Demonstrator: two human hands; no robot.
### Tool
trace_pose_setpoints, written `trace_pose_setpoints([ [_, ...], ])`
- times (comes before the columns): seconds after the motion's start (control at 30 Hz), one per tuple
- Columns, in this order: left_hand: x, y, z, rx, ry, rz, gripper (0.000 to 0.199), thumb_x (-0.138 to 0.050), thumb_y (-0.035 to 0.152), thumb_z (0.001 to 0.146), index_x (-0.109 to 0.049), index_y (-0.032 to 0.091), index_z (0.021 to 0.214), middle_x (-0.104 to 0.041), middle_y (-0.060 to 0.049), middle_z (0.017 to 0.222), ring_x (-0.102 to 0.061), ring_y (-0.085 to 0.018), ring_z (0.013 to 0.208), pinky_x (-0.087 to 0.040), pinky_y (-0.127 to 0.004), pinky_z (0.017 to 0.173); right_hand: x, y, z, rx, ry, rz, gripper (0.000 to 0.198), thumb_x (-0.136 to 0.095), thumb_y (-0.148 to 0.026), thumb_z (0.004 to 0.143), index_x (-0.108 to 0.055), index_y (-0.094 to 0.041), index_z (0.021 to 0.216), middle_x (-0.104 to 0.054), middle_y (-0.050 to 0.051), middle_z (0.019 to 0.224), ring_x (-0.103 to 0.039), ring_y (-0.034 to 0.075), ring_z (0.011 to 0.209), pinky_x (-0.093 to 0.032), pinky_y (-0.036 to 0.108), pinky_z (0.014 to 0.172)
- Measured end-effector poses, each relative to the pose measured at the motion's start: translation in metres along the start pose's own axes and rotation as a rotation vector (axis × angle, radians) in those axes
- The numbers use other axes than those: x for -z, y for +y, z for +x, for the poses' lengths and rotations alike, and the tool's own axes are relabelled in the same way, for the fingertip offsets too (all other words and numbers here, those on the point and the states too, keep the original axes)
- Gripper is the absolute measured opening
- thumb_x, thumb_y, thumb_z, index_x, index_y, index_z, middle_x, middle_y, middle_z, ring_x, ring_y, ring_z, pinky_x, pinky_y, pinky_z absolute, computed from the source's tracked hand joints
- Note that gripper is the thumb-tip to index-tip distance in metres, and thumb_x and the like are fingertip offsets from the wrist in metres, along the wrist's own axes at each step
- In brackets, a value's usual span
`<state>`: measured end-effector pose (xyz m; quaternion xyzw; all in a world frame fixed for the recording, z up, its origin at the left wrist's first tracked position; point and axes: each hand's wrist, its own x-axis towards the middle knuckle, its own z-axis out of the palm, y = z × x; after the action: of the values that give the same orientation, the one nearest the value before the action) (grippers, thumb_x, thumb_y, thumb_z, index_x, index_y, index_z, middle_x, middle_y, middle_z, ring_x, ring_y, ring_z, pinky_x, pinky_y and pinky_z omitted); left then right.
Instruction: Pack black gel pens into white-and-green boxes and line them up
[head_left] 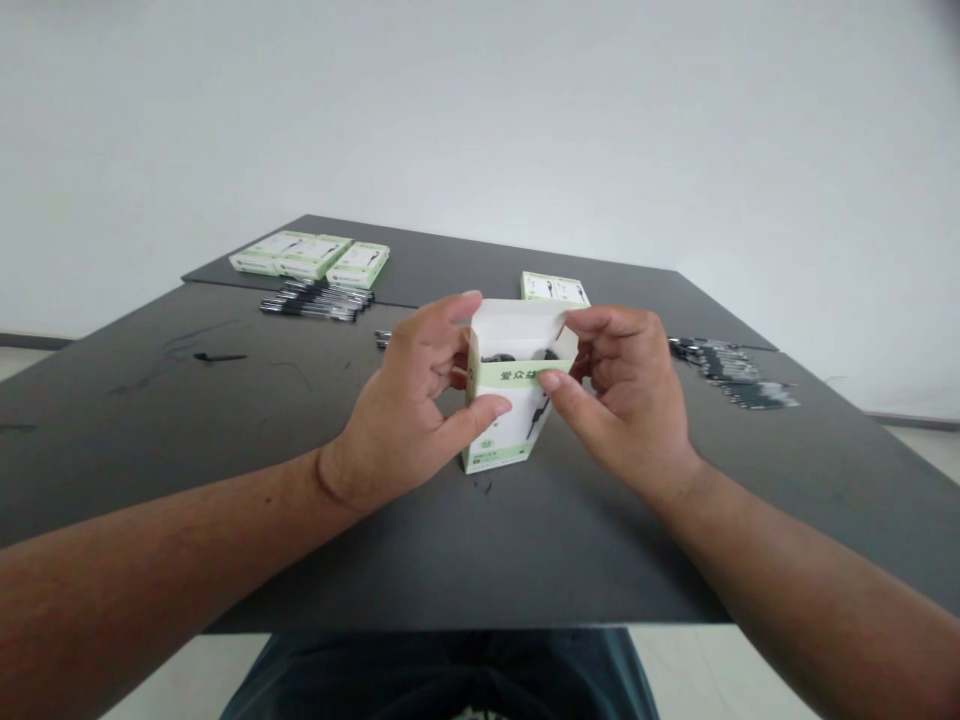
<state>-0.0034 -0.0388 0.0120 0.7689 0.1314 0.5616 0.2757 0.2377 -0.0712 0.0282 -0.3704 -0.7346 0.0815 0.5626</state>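
Note:
A small white and green cardboard pen box (504,425) stands upright before me, its top flap raised at the back. Dark pen ends show inside its mouth. My left hand (420,390) grips the box's left side, thumb on the front and fingers at the side and back edge. On the opposite side, my right hand (630,390) has its thumb on the front near the top edge and its fingertips by the right side flap. Part of the box's right side is hidden by that hand.
Closed pen boxes (311,255) lie in a row at the back left, with a bundle of pens (319,298) before them. Another closed box (553,287) lies behind my hands. More pens (739,372) are at the right. A black pen cap (219,357) lies on the dark table (465,570).

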Motion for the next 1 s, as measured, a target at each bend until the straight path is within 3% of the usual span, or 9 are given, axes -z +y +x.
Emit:
trace_pose_setpoints([
  [0.13, 0.0, 0.0, -0.001, 0.033, 0.032, -0.03, 0.075, -0.086, 0.019, 0.098, -0.047, 0.036, 0.159, -0.076, -0.01, 0.148, -0.083, -0.032, 0.126, -0.076, -0.046, 0.091, 0.002, -0.005, 0.003, -0.068, -0.003, 0.003, 0.037, -0.084, -0.031, 0.1, -0.067, -0.033, 0.134, -0.077, 0.003, 0.115, -0.075, 0.019, 0.091, -0.063, 0.036, 0.075],
  [0.3, 0.003, 0.001, -0.003, 0.049, 0.001, 0.069, 0.066, -0.081, 0.026, 0.103, -0.046, 0.037, 0.159, -0.072, -0.009, 0.155, -0.082, -0.031, 0.128, -0.078, -0.044, 0.091, 0.005, -0.012, 0.008, 0.021, -0.024, -0.057, 0.019, -0.081, -0.029, 0.102, -0.081, -0.027, 0.121, -0.084, 0.005, 0.121, -0.077, 0.019, 0.091, -0.065, 0.035, 0.076],
  [0.57, 0.005, -0.002, -0.004, 0.008, 0.001, 0.051, 0.065, -0.082, 0.02, 0.101, -0.05, 0.036, 0.154, -0.066, -0.012, 0.163, -0.083, -0.029, 0.127, -0.078, -0.04, 0.089, 0.006, -0.014, 0.01, 0.124, -0.011, -0.085, 0.017, -0.076, -0.026, 0.104, -0.083, -0.028, 0.12, -0.082, 0.009, 0.128, -0.079, 0.024, 0.11, -0.067, 0.04, 0.083],
  [1.0, 0.012, -0.001, -0.003, 0.079, 0.007, 0.169, 0.052, -0.081, 0.037, 0.104, -0.054, 0.036, 0.147, -0.072, -0.01, 0.147, -0.084, -0.028, 0.117, -0.077, -0.042, 0.087, 0.007, -0.012, 0.01, 0.096, -0.017, -0.115, 0.015, -0.075, -0.032, 0.105, -0.083, -0.028, 0.117, -0.081, 0.008, 0.122, -0.077, 0.024, 0.104, -0.067, 0.042, 0.086],
])
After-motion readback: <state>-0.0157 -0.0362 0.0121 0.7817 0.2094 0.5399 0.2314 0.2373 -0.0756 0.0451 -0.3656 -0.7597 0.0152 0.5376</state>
